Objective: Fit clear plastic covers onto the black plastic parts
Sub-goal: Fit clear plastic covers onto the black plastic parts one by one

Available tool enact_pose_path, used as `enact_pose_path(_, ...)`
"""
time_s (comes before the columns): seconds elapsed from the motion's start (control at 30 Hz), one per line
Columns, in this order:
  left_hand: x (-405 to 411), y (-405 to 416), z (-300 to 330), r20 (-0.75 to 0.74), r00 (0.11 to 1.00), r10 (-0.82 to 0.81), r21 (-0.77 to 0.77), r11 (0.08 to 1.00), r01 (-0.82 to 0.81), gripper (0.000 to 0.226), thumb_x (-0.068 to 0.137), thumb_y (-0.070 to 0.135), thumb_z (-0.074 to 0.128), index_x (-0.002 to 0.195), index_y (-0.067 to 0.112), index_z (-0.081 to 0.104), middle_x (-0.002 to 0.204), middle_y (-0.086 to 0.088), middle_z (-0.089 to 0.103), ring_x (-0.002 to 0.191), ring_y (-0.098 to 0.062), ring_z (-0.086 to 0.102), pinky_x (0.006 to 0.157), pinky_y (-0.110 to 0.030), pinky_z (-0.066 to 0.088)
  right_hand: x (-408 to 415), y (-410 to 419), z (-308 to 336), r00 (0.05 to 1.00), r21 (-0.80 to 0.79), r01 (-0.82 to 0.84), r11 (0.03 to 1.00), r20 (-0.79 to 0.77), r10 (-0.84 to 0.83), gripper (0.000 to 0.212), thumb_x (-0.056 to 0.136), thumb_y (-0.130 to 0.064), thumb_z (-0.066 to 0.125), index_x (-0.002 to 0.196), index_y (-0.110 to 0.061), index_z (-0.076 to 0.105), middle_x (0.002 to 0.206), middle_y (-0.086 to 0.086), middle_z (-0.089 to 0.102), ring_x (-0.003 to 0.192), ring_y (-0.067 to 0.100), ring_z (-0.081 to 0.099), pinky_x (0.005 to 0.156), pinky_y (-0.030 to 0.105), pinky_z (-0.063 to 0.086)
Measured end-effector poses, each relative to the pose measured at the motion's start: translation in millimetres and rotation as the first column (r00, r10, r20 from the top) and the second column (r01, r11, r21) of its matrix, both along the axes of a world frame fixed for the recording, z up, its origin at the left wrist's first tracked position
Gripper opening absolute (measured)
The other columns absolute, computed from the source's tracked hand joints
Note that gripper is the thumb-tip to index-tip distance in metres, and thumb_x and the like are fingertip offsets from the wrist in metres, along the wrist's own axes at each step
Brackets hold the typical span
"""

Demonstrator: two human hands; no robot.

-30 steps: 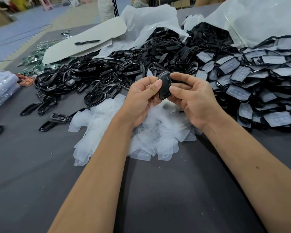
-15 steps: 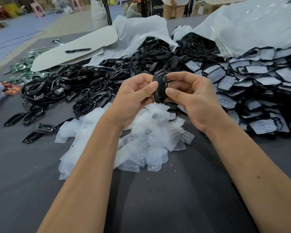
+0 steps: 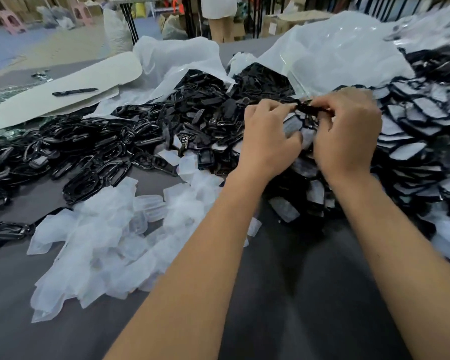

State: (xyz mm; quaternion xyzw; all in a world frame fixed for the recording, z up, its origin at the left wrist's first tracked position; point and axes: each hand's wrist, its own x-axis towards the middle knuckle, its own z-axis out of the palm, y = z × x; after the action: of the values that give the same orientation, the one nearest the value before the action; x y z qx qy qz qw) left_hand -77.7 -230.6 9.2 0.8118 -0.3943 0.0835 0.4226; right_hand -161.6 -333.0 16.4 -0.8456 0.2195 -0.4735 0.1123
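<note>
My left hand [image 3: 266, 141] and my right hand [image 3: 348, 136] both pinch one black plastic part [image 3: 308, 109], held edge-on above the heap at the right. The frame is blurred, so I cannot tell whether a clear cover sits on it. A heap of clear plastic covers [image 3: 109, 235] lies on the dark table in front of my left arm. Bare black parts [image 3: 89, 149] are piled at the left and back. Black parts with covers fitted [image 3: 416, 141] are stacked at the right.
A large clear plastic bag [image 3: 335, 58] lies behind the piles. A pale board [image 3: 63, 92] with a black pen [image 3: 74, 91] rests at the back left. The dark table [image 3: 283, 294] runs toward me between my arms. A person stands far behind.
Both hands have carried the black part away from me and to the right, from above the clear covers to over the pile of covered parts. The view has swung right.
</note>
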Motion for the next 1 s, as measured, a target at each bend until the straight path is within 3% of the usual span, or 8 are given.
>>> enact_pose_path(0.07,-0.7,-12.3,-1.8,-0.035,0.999,0.017,0.045,0.999,-0.015,0.049,0.091,0.024,0.066,0.14,0.017,0.063,0.13,-0.004,0.053,0.128,-0.029,0.034,0.111,-0.025,0.027,-0.9,-13.5,0.9,0.993,-0.014,-0.011,1.0,-0.118,0.009,0.034,0.088,0.007,0.057,0.11,-0.007,0.078,0.106,0.014,0.073,0.11,0.034,0.059,0.087,0.023,0.038)
enact_pose_path(0.17,-1.8,-20.7,-5.7,-0.037,0.998,0.06,0.174,0.983,-0.052,0.042,0.094,0.033,0.059,0.135,0.023,0.065,0.138,-0.004,0.047,0.134,-0.03,0.026,0.113,-0.04,0.03,-2.2,-29.0,4.2,0.956,-0.043,-0.055,0.998,-0.29,0.04,0.031,0.089,0.006,0.06,0.107,-0.009,0.08,0.105,0.015,0.074,0.109,0.036,0.06,0.089,0.041,0.05)
enact_pose_path(0.23,-1.7,-20.7,-8.7,-0.072,0.994,0.08,0.221,0.973,-0.062,0.039,0.097,0.034,0.055,0.134,0.026,0.065,0.138,-0.005,0.046,0.134,-0.031,0.024,0.111,-0.043,0.027,-2.2,-32.9,5.5,0.935,-0.034,-0.07,0.997,-0.349,0.054,0.03,0.09,0.005,0.061,0.104,-0.013,0.081,0.104,0.014,0.075,0.105,0.035,0.062,0.087,0.041,0.053)
enact_pose_path(0.43,-5.8,-12.0,-2.6,-0.074,0.99,0.12,0.162,0.981,-0.107,0.035,0.1,0.031,0.054,0.132,0.025,0.065,0.139,-0.005,0.048,0.137,-0.029,0.025,0.113,-0.042,0.029,2.7,-20.8,9.7,0.97,0.029,-0.02,0.999,-0.242,0.026,0.041,0.087,0.011,0.053,0.105,-0.013,0.081,0.102,0.007,0.078,0.103,0.028,0.067,0.089,0.039,0.054)
enact_pose_path(0.6,3.0,28.8,1.5,-0.041,0.966,0.253,0.169,0.955,-0.243,0.033,0.095,0.027,0.061,0.127,0.023,0.067,0.131,-0.006,0.048,0.132,-0.031,0.03,0.108,-0.04,0.034,21.0,29.5,10.4,0.976,0.074,-0.163,0.984,-0.131,0.172,0.039,0.081,0.008,0.053,0.098,-0.013,0.081,0.094,0.003,0.078,0.094,0.024,0.069,0.087,0.037,0.052)
enact_pose_path(0.7,15.8,72.2,-1.2,-0.038,0.897,0.44,0.168,0.888,-0.428,0.033,0.088,0.018,0.057,0.118,0.022,0.07,0.128,-0.007,0.052,0.131,-0.032,0.034,0.102,-0.037,0.033,42.3,63.7,2.8,0.934,0.126,-0.291,0.949,-0.176,0.31,0.037,0.082,0.007,0.052,0.098,-0.013,0.08,0.095,0.004,0.078,0.094,0.025,0.07,0.084,0.04,0.055)
enact_pose_path(0.83,29.5,125.1,-10.1,-0.024,0.778,0.628,0.277,0.752,-0.598,0.036,0.087,0.014,0.055,0.118,0.026,0.069,0.134,-0.007,0.048,0.131,-0.034,0.032,0.102,-0.043,0.035,65.9,100.1,-9.1,0.842,0.145,-0.388,0.91,-0.346,0.414,0.037,0.087,0.005,0.056,0.108,-0.014,0.079,0.105,0.006,0.077,0.106,0.026,0.067,0.086,0.041,0.056)
enact_pose_path(1.0,37.3,164.5,-21.6,-0.023,0.757,0.653,0.379,0.707,-0.598,0.045,0.087,0.008,0.058,0.129,0.022,0.064,0.135,-0.01,0.05,0.13,-0.036,0.036,0.1,-0.043,0.04,82.2,122.8,-14.5,0.731,0.12,-0.389,0.913,-0.563,0.385,0.034,0.091,0.0,0.061,0.118,-0.016,0.074,0.113,0.008,0.07,0.12,0.03,0.055,0.096,0.042,0.054)
